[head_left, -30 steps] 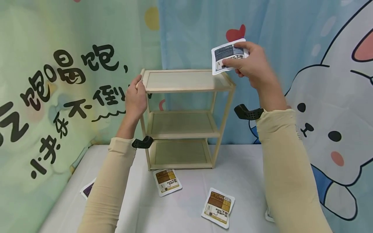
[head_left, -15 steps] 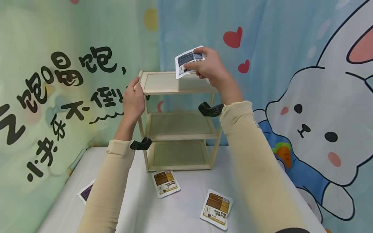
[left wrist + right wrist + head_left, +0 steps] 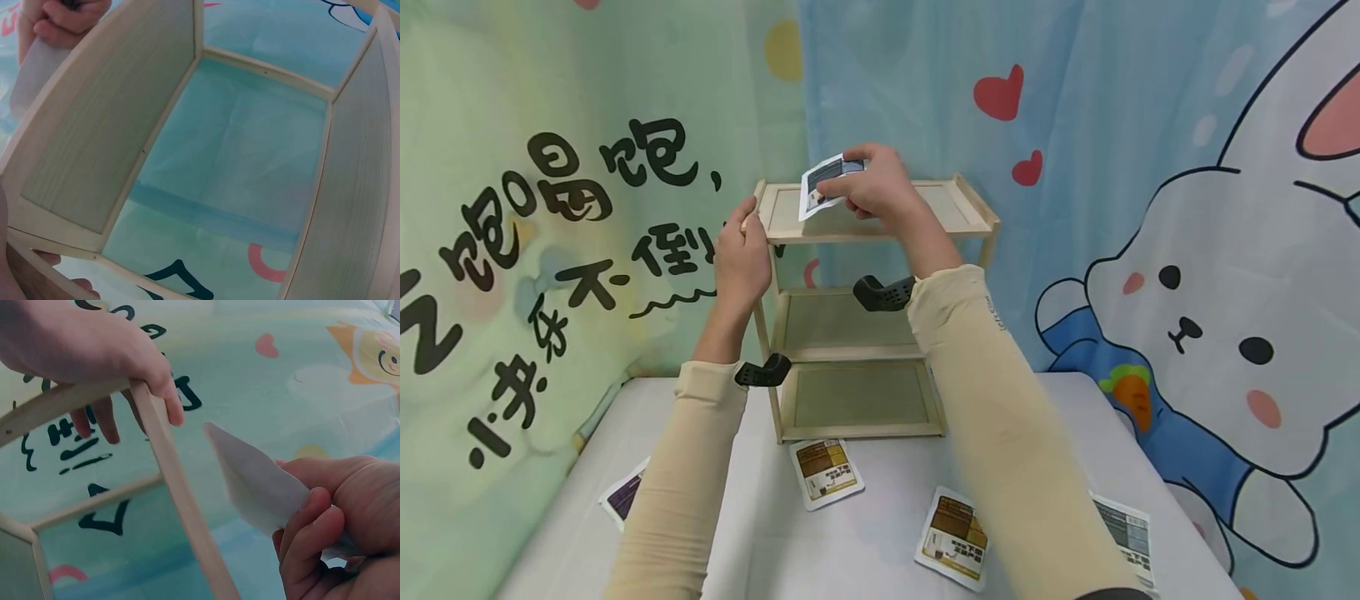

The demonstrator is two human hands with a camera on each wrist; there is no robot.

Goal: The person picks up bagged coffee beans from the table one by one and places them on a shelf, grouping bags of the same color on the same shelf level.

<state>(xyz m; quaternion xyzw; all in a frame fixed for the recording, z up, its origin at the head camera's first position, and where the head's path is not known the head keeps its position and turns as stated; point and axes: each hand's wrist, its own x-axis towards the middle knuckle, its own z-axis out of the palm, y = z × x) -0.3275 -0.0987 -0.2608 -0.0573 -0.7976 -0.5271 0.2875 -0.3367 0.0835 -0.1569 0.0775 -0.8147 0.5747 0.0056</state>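
Observation:
A three-tier wooden shelf rack [image 3: 842, 323] stands on the table in the head view. My left hand [image 3: 742, 262] grips its upper left corner; in the right wrist view the fingers [image 3: 107, 419] curl around the frame. Over the left part of the top tier, my right hand [image 3: 883, 190] pinches a flat white packet [image 3: 818, 190] with a blue-grey printed label between thumb and fingers. The packet's plain back [image 3: 259, 478] shows tilted in the right wrist view, apart from the frame. The left wrist view looks between the tiers, with the right hand [image 3: 69, 25] at the top left.
On the white tablecloth [image 3: 820, 550] lie brown-labelled packets, one packet [image 3: 827, 472] at the rack's foot and another packet [image 3: 952, 537] nearer. A purple-labelled packet [image 3: 623, 496] is partly behind the left sleeve. A grey-labelled packet [image 3: 1126, 533] lies right. Printed curtains [image 3: 910, 83] hang behind.
My right hand has carried the packet leftward and lower, from the rack's right end to over the left part of the top tier. The left hand has kept its grip on the corner.

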